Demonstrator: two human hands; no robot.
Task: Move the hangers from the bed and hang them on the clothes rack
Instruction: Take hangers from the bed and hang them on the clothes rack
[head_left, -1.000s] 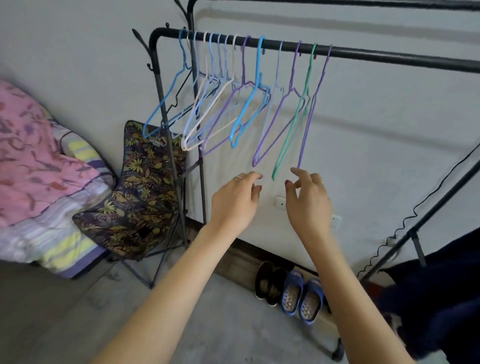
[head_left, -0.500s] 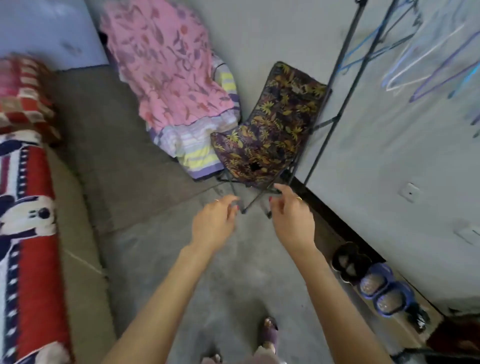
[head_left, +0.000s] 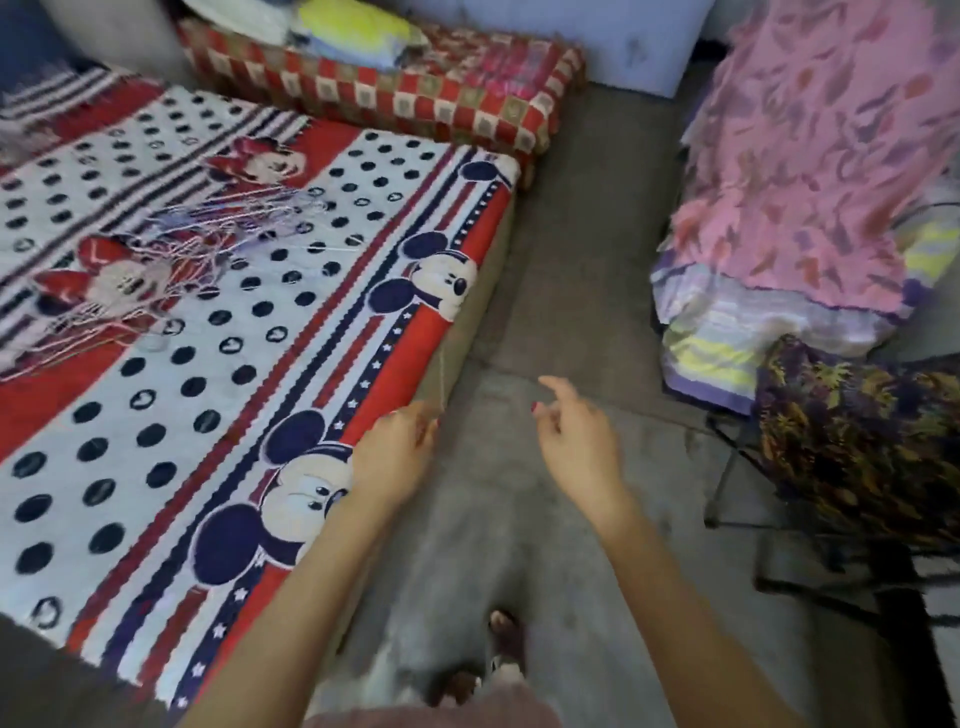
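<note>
Hangers (head_left: 171, 260) heaped mid-bed (head_left: 457, 332), hands (head_left: 397, 457) empty.

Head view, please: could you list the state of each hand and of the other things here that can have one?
Left hand: loosely curled, holding nothing, over the bed's edge.
Right hand: relaxed open, empty, above the floor.
Pile of thin pink and purple wire hangers: lying tangled on the bed, untouched.
Cartoon-mouse patterned bed cover: spread flat.
Pink floral blanket: draped over striped bedding.
Dark leaf-print folding chair: unfolded, unoccupied.
</note>
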